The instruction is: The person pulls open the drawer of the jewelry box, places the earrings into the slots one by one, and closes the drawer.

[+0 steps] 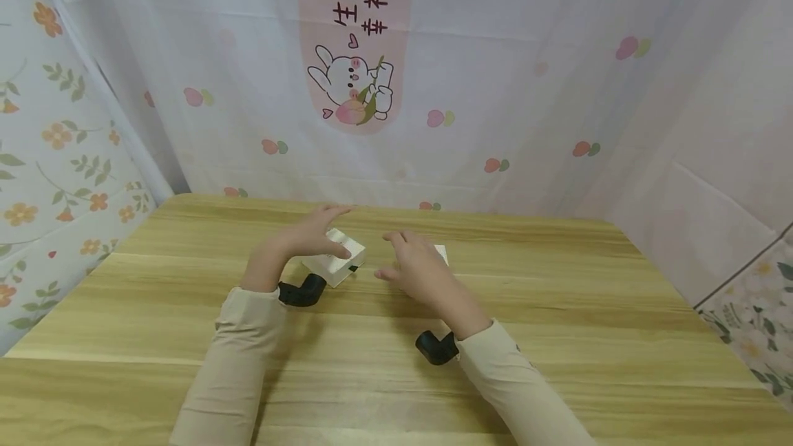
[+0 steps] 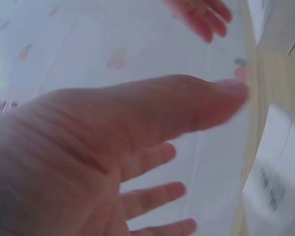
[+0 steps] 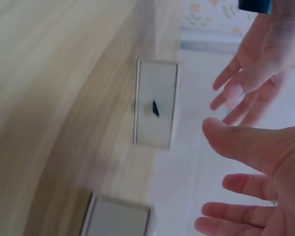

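A small white box (image 1: 337,268) lies on the table, with a dark tab showing on its side. My left hand (image 1: 305,237) is over it, thumb and fingers spread apart, and the head view does not settle whether they touch it. A second white box (image 1: 442,252) is mostly hidden behind my right hand (image 1: 418,268), whose fingers are loosely bent with nothing between them. In the right wrist view both boxes stand apart: one with the dark tab (image 3: 155,109), and a plainer box (image 3: 117,219) cut off by the frame. Blurred dark print marks the box (image 2: 280,162) near my left thumb.
The wood-grain table (image 1: 347,377) ends at a back edge against a white curtain (image 1: 495,88) with fruit prints and a rabbit drawing. A flowered cloth (image 1: 62,150) hangs at the left. Black wrist devices (image 1: 436,347) sit at both sleeves.
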Tool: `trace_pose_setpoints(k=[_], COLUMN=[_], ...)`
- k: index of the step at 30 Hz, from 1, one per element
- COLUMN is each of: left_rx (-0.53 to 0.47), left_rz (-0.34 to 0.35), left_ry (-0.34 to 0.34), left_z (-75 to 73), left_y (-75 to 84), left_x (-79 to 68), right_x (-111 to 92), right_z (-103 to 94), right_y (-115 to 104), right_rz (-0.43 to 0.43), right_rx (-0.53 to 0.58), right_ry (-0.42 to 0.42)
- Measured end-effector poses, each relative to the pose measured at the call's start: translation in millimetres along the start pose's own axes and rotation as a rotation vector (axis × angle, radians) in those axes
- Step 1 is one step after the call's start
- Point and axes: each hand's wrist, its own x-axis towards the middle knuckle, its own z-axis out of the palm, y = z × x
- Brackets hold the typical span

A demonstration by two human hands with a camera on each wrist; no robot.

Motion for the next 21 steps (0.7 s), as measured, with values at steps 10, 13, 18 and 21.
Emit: trace_pose_setpoints(k=[10,13,18,21], left_rx=[0.012,-0.016,-0.031,-0.024], left_rz=[-0.058,-0.049,-0.058,-0.079], left_ry=[-0.065,-0.082,-0.093,-0.089], left_z=[-13.4,-12.7,-8.0,-4.9], left_y=[-26.2,-33.7,-45.5,-50.2], left_x=[-13.7,-14.1,-10.2,-7.0], right_x=[20,24,29,32], right_z=[21.8,29.2,39.6,43.4], right_y=[-31,-37,-41,-41], right_rz=[-0.01,-0.013,0.011,0.032], right_rx=[0.043,0.02,0.005,0.011], right_ry=[-0.063,-0.073,-0.07,-0.075])
